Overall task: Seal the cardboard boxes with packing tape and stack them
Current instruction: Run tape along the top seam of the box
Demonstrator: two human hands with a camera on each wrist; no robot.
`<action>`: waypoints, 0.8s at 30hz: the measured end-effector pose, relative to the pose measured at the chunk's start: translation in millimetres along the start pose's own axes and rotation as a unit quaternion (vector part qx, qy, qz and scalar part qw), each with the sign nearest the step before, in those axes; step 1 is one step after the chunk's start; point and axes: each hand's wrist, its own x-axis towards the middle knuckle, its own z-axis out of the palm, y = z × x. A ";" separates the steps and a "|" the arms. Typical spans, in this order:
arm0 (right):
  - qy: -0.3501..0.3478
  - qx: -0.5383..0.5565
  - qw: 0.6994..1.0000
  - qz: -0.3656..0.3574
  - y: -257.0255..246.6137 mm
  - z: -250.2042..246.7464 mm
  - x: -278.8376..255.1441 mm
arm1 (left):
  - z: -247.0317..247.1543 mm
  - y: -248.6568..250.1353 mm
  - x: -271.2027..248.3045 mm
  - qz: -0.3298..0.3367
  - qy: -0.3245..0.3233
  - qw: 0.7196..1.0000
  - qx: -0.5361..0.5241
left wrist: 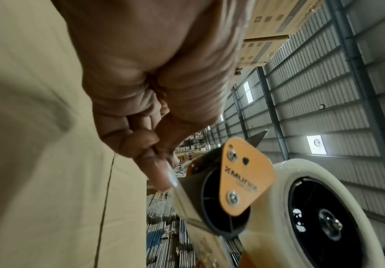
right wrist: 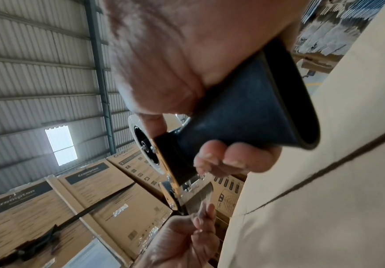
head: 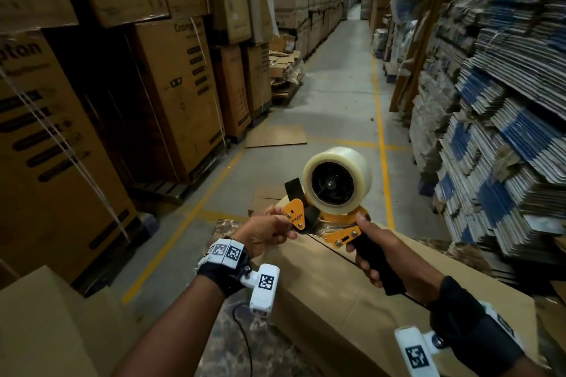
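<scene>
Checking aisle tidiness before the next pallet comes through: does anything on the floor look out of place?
Yes. A flat cardboard sheet lies loose on the aisle floor beside the left-hand stacks, and crumpled, torn cardboard is heaped untidily on a pallet further along.

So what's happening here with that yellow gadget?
A person is getting ready to tape a box shut. The right hand grips the black handle of a tape dispenser holding a roll of clear tape. The left hand pinches the loose tape end at its front. The cardboard box lies underneath, its top seam not yet taped.
</scene>
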 end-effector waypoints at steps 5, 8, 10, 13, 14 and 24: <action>0.013 -0.006 1.000 -0.023 -1.4 1.2 4.4 | -20.0 18.6 11.8 0.011 0.007 0.999 0.046; 0.033 -0.008 0.999 -0.028 -4.7 -12.9 -2.0 | -49.5 31.7 20.1 0.017 0.055 0.998 0.041; 0.037 -0.007 0.999 -0.024 -4.5 -20.3 -5.9 | -63.9 38.1 25.2 0.015 0.073 0.996 0.039; 0.038 -0.013 0.999 -0.021 -2.7 -19.1 -4.5 | -60.0 42.7 34.9 0.033 0.079 0.990 0.109; 0.036 -0.016 0.999 -0.020 -2.1 -16.4 -2.6 | -55.5 43.4 39.5 0.047 0.088 0.984 0.147; 0.045 -0.038 0.998 0.003 1.6 5.9 16.4 | -56.1 11.6 83.5 0.088 0.139 0.945 0.281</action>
